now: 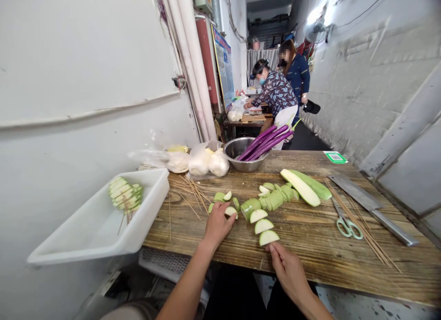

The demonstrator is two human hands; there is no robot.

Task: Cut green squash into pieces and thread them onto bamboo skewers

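My right hand (285,267) pinches the near end of a skewer threaded with three half-round zucchini slices (263,226), pale side up. To its left, the thumb and fingers of my left hand (217,225) close on another zucchini slice (230,212). A few loose slices (219,197) lie just beyond that hand. Behind the skewer runs a row of cut zucchini (274,200) on the wooden table (303,239). Two uncut zucchini halves (303,187) rest at the row's far right end. Most of the held skewer is hidden by the slices.
At left, a white bin (93,244) holds filled skewers (126,194). Bare skewers (193,191) lie near it. Purple eggplants (265,143) lean in a metal bowl (246,165) beside bagged vegetables (208,162). Scissors (347,225) and a cleaver (375,209) lie right. Two people stand beyond.
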